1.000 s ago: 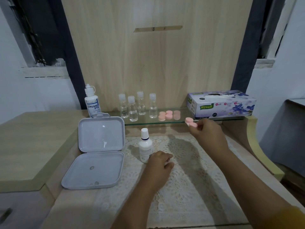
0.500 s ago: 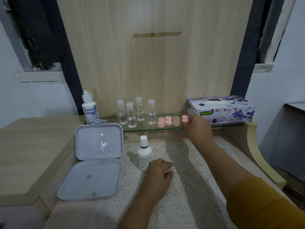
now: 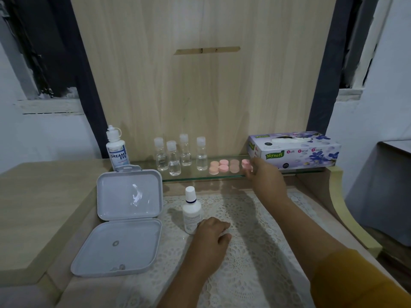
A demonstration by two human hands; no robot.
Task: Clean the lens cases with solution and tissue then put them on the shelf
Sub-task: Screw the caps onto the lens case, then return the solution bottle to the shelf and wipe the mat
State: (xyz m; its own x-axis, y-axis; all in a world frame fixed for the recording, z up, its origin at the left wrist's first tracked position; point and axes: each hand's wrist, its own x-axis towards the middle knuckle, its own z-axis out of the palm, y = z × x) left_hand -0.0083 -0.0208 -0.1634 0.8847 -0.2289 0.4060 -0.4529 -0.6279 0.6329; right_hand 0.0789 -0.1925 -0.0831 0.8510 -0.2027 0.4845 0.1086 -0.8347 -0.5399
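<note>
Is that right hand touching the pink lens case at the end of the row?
Touching. The head view shows the right hand's fingertips meeting the pink lens case on the glass shelf, no gap visible.

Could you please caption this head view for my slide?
Right hand sets a pink lens case on the glass shelf beside the tissue box.

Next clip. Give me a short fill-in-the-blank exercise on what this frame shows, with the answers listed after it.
1. The pink lens cases sit on the ____ shelf.
2. The right hand is at the lens case nearest the ____ box.
3. The number of small clear bottles on the shelf is ____.
4. The white plastic case beside the lace mat lies ____.

Answers: glass; tissue; four; open
</note>
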